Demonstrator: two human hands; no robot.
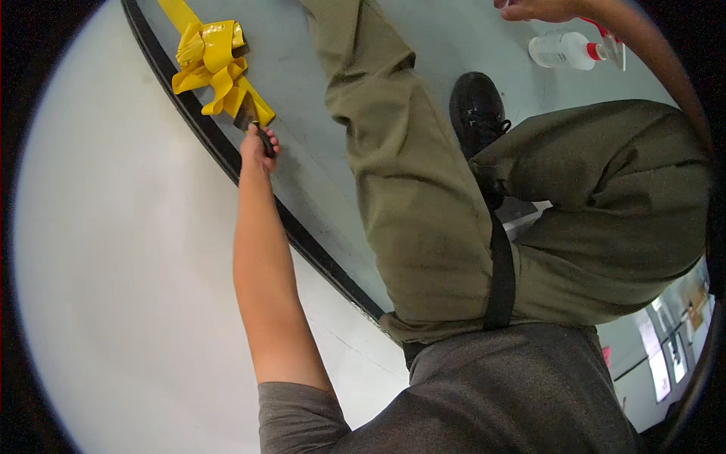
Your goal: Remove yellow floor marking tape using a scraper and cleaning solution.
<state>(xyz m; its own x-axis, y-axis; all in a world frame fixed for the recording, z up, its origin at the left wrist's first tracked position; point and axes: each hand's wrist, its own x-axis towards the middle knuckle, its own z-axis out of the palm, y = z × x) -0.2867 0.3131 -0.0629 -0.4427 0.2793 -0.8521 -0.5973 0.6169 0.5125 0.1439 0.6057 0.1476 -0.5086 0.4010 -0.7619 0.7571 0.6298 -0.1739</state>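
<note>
Left hand (259, 150) grasps black-handled scraper (244, 114), long axis five-to-eleven o'clock, blade toward eleven by yellow tape (219, 47); right hand (538, 9): cannot tell grip.

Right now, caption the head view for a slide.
Left hand grips a scraper at bunched yellow tape; right hand near a spray bottle.

gap: between yellow strip (219, 47) and left leg (412, 163) | obstacles: shoe (476, 110), bottle (561, 51)

The right hand (535, 9) is cut off above; the left hand (257, 148) partly hides a tool (246, 113); yellow tape (219, 44) leaves view by the floor's edge.
</note>
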